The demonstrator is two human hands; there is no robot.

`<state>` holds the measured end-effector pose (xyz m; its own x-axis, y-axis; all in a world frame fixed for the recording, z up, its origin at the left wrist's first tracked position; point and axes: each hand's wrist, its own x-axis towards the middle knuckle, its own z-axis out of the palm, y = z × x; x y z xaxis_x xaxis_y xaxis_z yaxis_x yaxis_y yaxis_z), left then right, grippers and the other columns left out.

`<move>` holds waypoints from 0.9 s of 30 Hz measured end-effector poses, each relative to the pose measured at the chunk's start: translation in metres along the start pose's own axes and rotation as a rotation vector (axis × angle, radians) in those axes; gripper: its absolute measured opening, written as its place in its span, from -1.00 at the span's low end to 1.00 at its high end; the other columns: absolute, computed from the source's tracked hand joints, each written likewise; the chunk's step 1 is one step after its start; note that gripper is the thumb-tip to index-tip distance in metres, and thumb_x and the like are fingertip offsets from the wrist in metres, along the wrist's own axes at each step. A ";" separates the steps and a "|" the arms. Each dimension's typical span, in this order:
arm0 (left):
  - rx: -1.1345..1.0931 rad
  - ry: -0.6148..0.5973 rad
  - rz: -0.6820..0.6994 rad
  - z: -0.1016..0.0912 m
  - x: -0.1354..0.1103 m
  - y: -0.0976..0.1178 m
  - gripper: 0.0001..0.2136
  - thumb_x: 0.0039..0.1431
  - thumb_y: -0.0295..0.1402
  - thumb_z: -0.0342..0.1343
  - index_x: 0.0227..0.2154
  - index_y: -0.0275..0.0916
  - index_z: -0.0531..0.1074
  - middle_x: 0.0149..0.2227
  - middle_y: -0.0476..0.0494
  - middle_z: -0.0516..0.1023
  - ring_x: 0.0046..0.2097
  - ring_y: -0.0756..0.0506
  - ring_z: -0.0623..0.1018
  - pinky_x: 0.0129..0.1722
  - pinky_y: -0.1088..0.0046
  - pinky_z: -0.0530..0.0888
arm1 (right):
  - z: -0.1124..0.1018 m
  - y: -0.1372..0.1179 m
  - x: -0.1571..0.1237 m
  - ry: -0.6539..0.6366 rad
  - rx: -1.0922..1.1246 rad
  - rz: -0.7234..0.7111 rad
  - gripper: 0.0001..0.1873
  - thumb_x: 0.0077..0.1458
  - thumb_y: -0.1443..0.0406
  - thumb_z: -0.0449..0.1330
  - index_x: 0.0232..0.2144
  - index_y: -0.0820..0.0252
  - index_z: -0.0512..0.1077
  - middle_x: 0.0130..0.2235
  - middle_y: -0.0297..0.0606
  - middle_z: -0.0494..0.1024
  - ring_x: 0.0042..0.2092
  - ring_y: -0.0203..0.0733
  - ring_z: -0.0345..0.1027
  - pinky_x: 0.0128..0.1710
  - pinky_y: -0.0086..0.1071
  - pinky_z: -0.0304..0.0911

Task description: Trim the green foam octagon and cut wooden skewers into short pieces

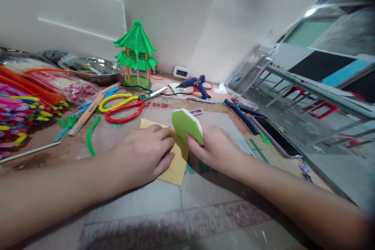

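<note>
My right hand [212, 146] grips a green foam piece [186, 124] with several straight sides and a white edge, held tilted above the work surface. Under both hands lies a yellow sheet of paper [175, 170]. My left hand [149, 152] rests on this sheet with its fingers curled, pressing it down; what is beneath the fingertips is hidden. Just beyond the hands are scissors [125, 111] with one yellow and one red handle. A pink cutter [196, 112] shows partly behind the foam piece.
A green pagoda model [136, 54] stands at the back, near a small digital clock [181, 72] and a blue glue gun [195, 84]. Colourful pipe cleaners [26, 113] are heaped at left. Pliers [243, 115] and a phone [277, 136] lie at right, by the table's edge.
</note>
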<state>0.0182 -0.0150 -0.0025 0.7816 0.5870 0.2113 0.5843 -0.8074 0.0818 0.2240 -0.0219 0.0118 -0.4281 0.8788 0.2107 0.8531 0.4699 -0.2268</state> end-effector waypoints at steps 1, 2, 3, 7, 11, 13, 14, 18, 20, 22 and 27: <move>0.000 0.003 -0.002 0.000 0.000 0.000 -0.70 0.29 -0.29 -0.15 -0.18 -0.25 0.48 -0.14 -0.21 0.51 -0.10 -0.22 0.49 -0.12 0.12 0.48 | 0.004 0.001 0.003 0.019 -0.023 -0.014 -0.72 0.18 0.21 -0.03 -0.13 0.24 0.30 -0.44 -0.22 0.52 -0.49 -0.19 0.31 -0.48 -0.39 0.07; 0.000 0.004 -0.008 0.000 0.000 0.000 -0.70 0.29 -0.29 -0.14 -0.18 -0.25 0.48 -0.14 -0.20 0.51 -0.10 -0.22 0.49 -0.12 0.12 0.48 | 0.007 0.001 0.006 0.035 -0.032 -0.025 -0.69 0.18 0.20 -0.04 -0.10 0.25 0.29 -0.44 -0.21 0.53 -0.50 -0.19 0.32 -0.49 -0.39 0.07; 0.002 0.002 -0.015 0.000 -0.001 0.001 -0.71 0.28 -0.29 -0.14 -0.18 -0.24 0.48 -0.15 -0.19 0.51 -0.11 -0.22 0.49 -0.14 0.12 0.49 | 0.008 0.001 0.008 0.049 -0.032 -0.031 -0.68 0.18 0.20 -0.04 -0.08 0.26 0.28 -0.43 -0.20 0.53 -0.49 -0.18 0.33 -0.49 -0.39 0.07; 0.003 -0.015 -0.022 -0.001 -0.001 0.001 -0.71 0.28 -0.28 -0.14 -0.20 -0.23 0.48 -0.16 -0.18 0.51 -0.12 -0.22 0.49 -0.15 0.13 0.50 | -0.005 -0.003 -0.001 -0.011 -0.011 -0.046 -0.65 0.18 0.24 -0.03 -0.02 0.26 0.27 -0.45 -0.25 0.53 -0.52 -0.21 0.31 -0.52 -0.41 0.06; -0.005 0.000 -0.004 -0.002 -0.001 0.001 -0.70 0.30 -0.28 -0.16 -0.16 -0.24 0.46 -0.12 -0.19 0.51 -0.09 -0.20 0.49 -0.10 0.14 0.48 | -0.017 -0.006 -0.017 -0.093 0.007 -0.029 -0.70 0.19 0.25 -0.02 -0.05 0.22 0.28 -0.44 -0.28 0.53 -0.51 -0.23 0.32 -0.50 -0.41 0.09; -0.007 0.002 -0.006 -0.001 -0.001 0.000 -0.70 0.30 -0.28 -0.16 -0.15 -0.24 0.46 -0.11 -0.19 0.51 -0.08 -0.21 0.48 -0.10 0.13 0.48 | -0.011 -0.004 -0.015 -0.061 0.017 -0.004 -0.73 0.19 0.23 -0.03 -0.10 0.22 0.30 -0.44 -0.27 0.53 -0.50 -0.22 0.33 -0.48 -0.40 0.10; -0.006 0.001 -0.009 0.000 -0.001 0.000 -0.70 0.30 -0.28 -0.15 -0.16 -0.24 0.46 -0.12 -0.19 0.51 -0.09 -0.21 0.48 -0.10 0.13 0.48 | -0.006 -0.002 -0.011 -0.032 0.013 0.006 -0.73 0.19 0.22 -0.03 -0.12 0.23 0.30 -0.44 -0.26 0.53 -0.49 -0.21 0.33 -0.48 -0.40 0.10; 0.013 -0.003 -0.021 0.001 -0.002 0.000 -0.72 0.28 -0.27 -0.13 -0.21 -0.24 0.47 -0.18 -0.18 0.51 -0.12 -0.22 0.49 -0.16 0.14 0.48 | 0.008 0.002 0.006 0.050 -0.004 0.007 -0.71 0.18 0.19 -0.03 -0.14 0.24 0.29 -0.40 -0.20 0.54 -0.47 -0.19 0.35 -0.49 -0.40 0.08; 0.020 -0.001 -0.021 0.001 -0.002 0.000 -0.72 0.28 -0.27 -0.13 -0.21 -0.24 0.47 -0.18 -0.19 0.51 -0.12 -0.22 0.49 -0.15 0.15 0.48 | 0.003 0.000 0.005 0.003 0.012 -0.011 -0.73 0.18 0.22 -0.03 -0.14 0.24 0.29 -0.43 -0.23 0.52 -0.49 -0.22 0.31 -0.50 -0.41 0.07; 0.015 0.002 -0.009 0.000 -0.001 0.001 -0.72 0.29 -0.28 -0.14 -0.20 -0.24 0.47 -0.16 -0.19 0.51 -0.11 -0.21 0.49 -0.12 0.16 0.47 | -0.010 -0.003 -0.003 -0.078 0.044 -0.027 -0.78 0.16 0.27 -0.01 -0.17 0.22 0.31 -0.46 -0.29 0.49 -0.51 -0.26 0.25 -0.50 -0.41 0.06; 0.036 0.012 -0.034 -0.002 0.001 -0.006 -0.71 0.29 -0.28 -0.13 -0.18 -0.26 0.48 -0.13 -0.23 0.53 -0.11 -0.22 0.51 -0.15 0.17 0.48 | -0.024 0.006 -0.011 -0.114 0.477 0.111 -0.87 0.13 0.24 0.09 -0.43 0.16 0.30 -0.58 -0.40 0.37 -0.57 -0.34 0.15 -0.57 -0.46 0.04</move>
<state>0.0148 -0.0098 -0.0006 0.7587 0.6130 0.2204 0.6179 -0.7843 0.0545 0.2408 -0.0310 0.0309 -0.3951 0.9166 0.0620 0.6754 0.3355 -0.6568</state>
